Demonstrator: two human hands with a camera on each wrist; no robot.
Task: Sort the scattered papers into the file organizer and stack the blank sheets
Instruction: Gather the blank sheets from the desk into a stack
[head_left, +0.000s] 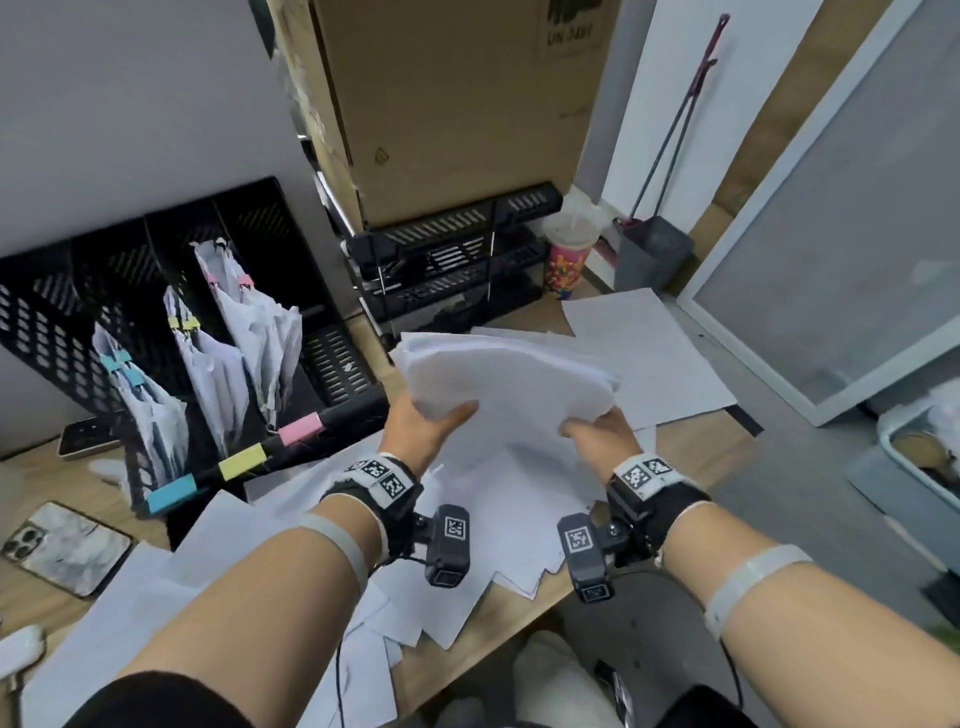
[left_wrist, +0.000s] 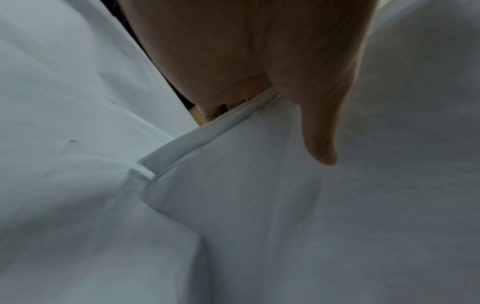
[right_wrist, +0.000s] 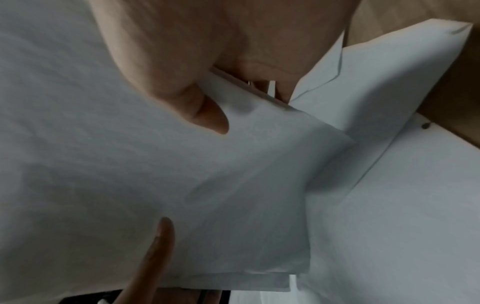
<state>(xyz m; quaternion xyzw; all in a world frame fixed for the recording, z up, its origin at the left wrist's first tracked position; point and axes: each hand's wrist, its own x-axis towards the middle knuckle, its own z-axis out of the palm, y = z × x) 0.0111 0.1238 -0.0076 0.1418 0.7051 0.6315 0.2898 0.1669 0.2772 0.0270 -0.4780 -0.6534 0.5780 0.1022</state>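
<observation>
Far left on the desk: a phone in a marbled case, lying flat, camera lenses up. Behind it, a second dark device, partly hidden by the organizer.

Black mesh file organizer against the wall, four upright slots. Three hold clipped paper bundles: blue-clipped bundle in the left slot, yellow-clipped bundle next, pink-clipped bundle after that. Front rail carries matching blue, yellow and pink tabs. Rightmost slot shows only its perforated floor.

Centre: left hand grips the near left edge of a stack of blank sheets, thumb on top, fingers beneath. Stack is lifted off the desk, sagging and fanned. Left wrist view alone shows the thumb pressed flat on the top sheet and the layered sheet edges at the pinch.

Right hand holds the stack's near right edge, thumb over, fingers under. Right wrist view adds the underside: a left fingertip under the stack, which the head view hides.

Loose sheets lie scattered on the desk beneath and toward the near edge.

Behind: black stacked letter tray, contents unclear; a large cardboard box behind it. Right of the tray, a patterned lidded cup. Farther right, on the floor, a grey dustpan with a long handle.
</observation>
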